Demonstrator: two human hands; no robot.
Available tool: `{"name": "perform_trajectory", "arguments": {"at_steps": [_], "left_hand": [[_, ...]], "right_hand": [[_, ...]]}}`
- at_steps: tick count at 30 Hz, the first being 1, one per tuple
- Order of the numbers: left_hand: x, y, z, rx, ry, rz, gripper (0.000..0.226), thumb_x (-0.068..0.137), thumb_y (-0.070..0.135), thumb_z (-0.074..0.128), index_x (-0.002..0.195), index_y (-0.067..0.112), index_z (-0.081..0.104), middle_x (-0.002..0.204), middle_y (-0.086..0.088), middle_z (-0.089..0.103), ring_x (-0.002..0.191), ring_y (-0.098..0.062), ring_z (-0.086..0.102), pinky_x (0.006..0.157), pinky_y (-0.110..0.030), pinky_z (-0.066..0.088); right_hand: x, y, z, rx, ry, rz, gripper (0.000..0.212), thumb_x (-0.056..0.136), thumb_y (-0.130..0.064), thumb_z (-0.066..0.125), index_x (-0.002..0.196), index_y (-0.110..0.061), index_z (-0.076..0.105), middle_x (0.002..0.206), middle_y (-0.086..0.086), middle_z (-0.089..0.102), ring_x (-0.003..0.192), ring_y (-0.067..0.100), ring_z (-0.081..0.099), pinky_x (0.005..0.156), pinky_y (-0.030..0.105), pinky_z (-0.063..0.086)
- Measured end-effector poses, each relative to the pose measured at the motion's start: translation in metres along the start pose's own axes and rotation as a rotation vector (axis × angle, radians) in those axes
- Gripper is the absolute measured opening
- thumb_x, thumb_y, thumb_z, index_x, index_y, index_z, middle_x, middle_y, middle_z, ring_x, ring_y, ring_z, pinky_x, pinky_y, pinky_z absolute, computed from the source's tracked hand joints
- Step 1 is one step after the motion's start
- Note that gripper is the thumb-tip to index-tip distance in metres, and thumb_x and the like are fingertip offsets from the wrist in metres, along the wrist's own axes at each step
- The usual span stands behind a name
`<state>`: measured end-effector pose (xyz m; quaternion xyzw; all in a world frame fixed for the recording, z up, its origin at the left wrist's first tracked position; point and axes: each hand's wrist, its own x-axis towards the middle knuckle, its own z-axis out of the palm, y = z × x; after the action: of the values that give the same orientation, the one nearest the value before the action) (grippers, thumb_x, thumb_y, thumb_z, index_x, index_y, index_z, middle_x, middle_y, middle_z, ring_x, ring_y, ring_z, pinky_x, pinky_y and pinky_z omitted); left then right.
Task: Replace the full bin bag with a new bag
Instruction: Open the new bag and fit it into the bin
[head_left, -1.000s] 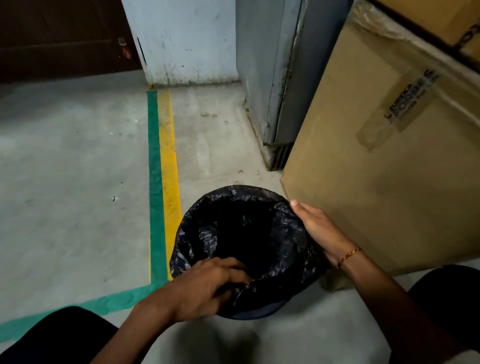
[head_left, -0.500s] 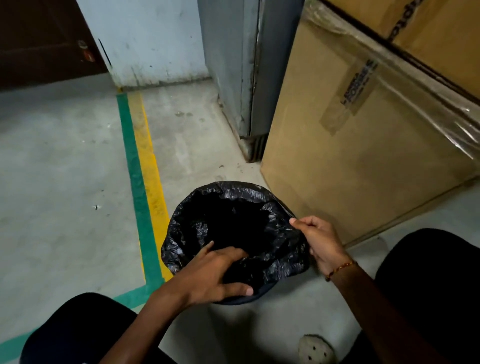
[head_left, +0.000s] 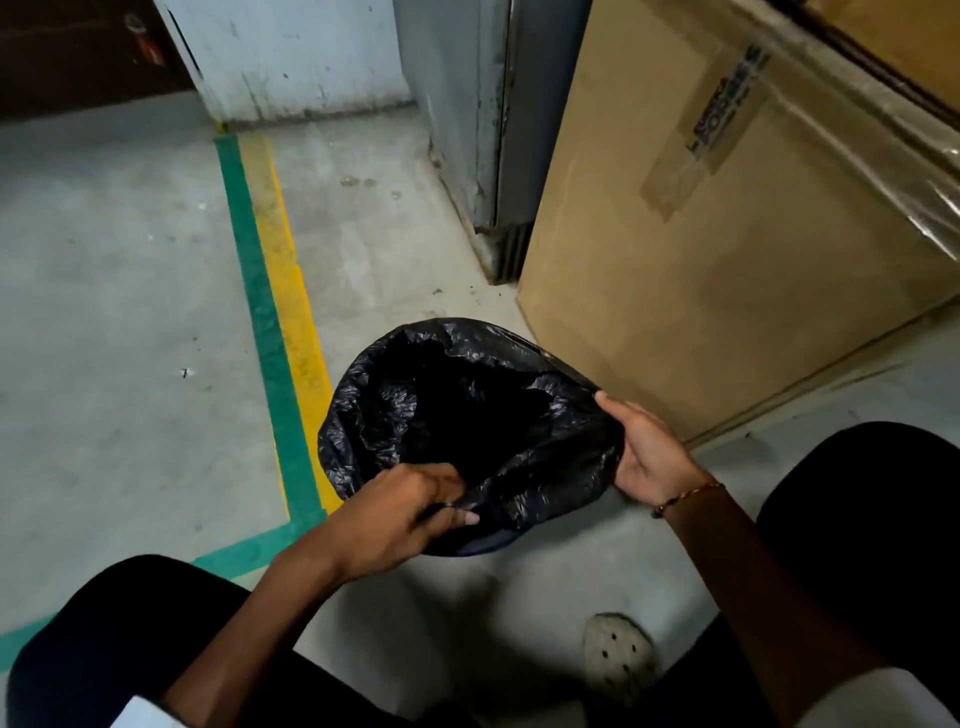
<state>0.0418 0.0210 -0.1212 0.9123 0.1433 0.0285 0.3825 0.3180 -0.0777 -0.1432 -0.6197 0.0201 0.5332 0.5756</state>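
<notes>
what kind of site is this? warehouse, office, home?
Probably a storeroom or warehouse corner, not a home. Clues: bare grey concrete floor marked with a green and yellow painted line, a large taped brown cardboard carton standing on it, and a worn grey metal cabinet beside that.

- Left hand (head_left: 410, 512) pinches the near rim of the crinkled black plastic bin bag (head_left: 467, 415).
- Right hand (head_left: 652, 449) grips its right rim beside a large brown cardboard box (head_left: 701, 249).
</notes>
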Motion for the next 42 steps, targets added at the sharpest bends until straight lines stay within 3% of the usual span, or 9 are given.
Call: {"name": "perform_trajectory", "arguments": {"at_steps": [9,12,14,19,23,26,33,38,42], "left_hand": [[-0.024,0.016,0.003,-0.035,0.090,-0.175,0.060,0.097,0.062,0.032,0.073,0.016,0.062,0.091,0.014,0.062,0.084,-0.004,0.059,0.074,-0.038,0.048],[-0.029,0.016,0.008,0.308,0.333,-0.299,0.048,0.096,0.060,0.032,0.078,0.027,0.061,0.084,0.015,0.061,0.088,-0.014,0.057,0.074,-0.038,0.041],[-0.032,0.016,0.009,0.327,0.606,-0.497,0.034,0.090,0.055,0.044,0.090,0.031,0.068,0.106,0.014,0.064,0.103,-0.021,0.052,0.080,-0.038,0.037],[-0.039,-0.002,0.010,-0.269,1.034,-0.999,0.070,0.078,0.039,0.074,0.137,0.018,0.044,0.137,-0.013,0.040,0.116,-0.032,0.047,0.102,-0.048,0.042],[-0.039,0.002,0.008,-1.179,1.074,-1.115,0.028,0.087,0.026,0.071,0.106,0.013,0.056,0.092,-0.008,0.057,0.090,-0.025,0.054,0.075,-0.036,0.050],[-0.036,0.004,0.010,-1.122,1.105,-1.114,0.021,0.088,0.021,0.069,0.073,0.016,0.055,0.087,-0.013,0.057,0.081,-0.022,0.053,0.065,-0.029,0.049],[-0.045,-0.003,0.011,-1.253,1.442,-1.054,0.017,0.089,0.014,0.057,0.073,0.019,0.052,0.070,-0.001,0.052,0.063,-0.015,0.049,0.057,-0.025,0.043],[-0.051,-0.007,0.006,-1.700,1.363,-0.905,0.017,0.096,0.024,0.047,0.089,0.014,0.059,0.084,-0.005,0.068,0.071,-0.020,0.066,0.071,-0.032,0.051],[-0.048,-0.006,0.018,-1.653,1.263,-0.973,0.041,0.100,0.049,0.039,0.071,0.020,0.044,0.067,-0.005,0.068,0.072,-0.023,0.067,0.074,-0.036,0.051]], "right_hand": [[-0.010,0.016,0.000,0.026,-0.149,0.306,0.066,0.087,-0.069,0.048,0.127,-0.019,0.065,0.127,0.016,0.067,0.122,0.035,0.060,0.099,0.051,0.047],[-0.006,0.026,0.002,0.016,-0.146,0.311,0.063,0.084,-0.068,0.055,0.127,-0.023,0.066,0.127,0.011,0.068,0.121,0.034,0.061,0.106,0.054,0.042],[-0.005,0.030,0.006,0.003,-0.123,0.272,0.057,0.086,-0.064,0.056,0.124,-0.022,0.067,0.124,0.010,0.070,0.118,0.031,0.062,0.104,0.051,0.045],[0.006,0.043,0.012,-0.003,-0.064,0.209,0.064,0.078,-0.066,0.064,0.127,-0.024,0.066,0.124,0.007,0.070,0.113,0.030,0.066,0.092,0.048,0.054],[0.014,0.046,0.014,0.001,-0.061,0.181,0.064,0.077,-0.069,0.064,0.125,-0.027,0.066,0.122,0.006,0.070,0.112,0.029,0.066,0.087,0.046,0.056],[0.020,0.046,0.013,-0.019,-0.047,0.162,0.070,0.071,-0.069,0.068,0.127,-0.028,0.065,0.125,0.005,0.070,0.112,0.030,0.067,0.089,0.050,0.056],[0.026,0.050,0.013,-0.020,-0.047,0.094,0.052,0.087,-0.047,0.062,0.128,-0.015,0.065,0.127,0.014,0.067,0.114,0.031,0.066,0.086,0.044,0.057],[0.029,0.047,0.015,-0.055,-0.002,0.074,0.038,0.095,-0.028,0.054,0.126,-0.008,0.064,0.120,0.017,0.069,0.110,0.036,0.066,0.096,0.058,0.051],[0.028,0.050,0.015,-0.099,0.008,0.113,0.048,0.085,-0.040,0.062,0.124,-0.012,0.066,0.120,0.016,0.070,0.106,0.036,0.069,0.089,0.060,0.054]]}}
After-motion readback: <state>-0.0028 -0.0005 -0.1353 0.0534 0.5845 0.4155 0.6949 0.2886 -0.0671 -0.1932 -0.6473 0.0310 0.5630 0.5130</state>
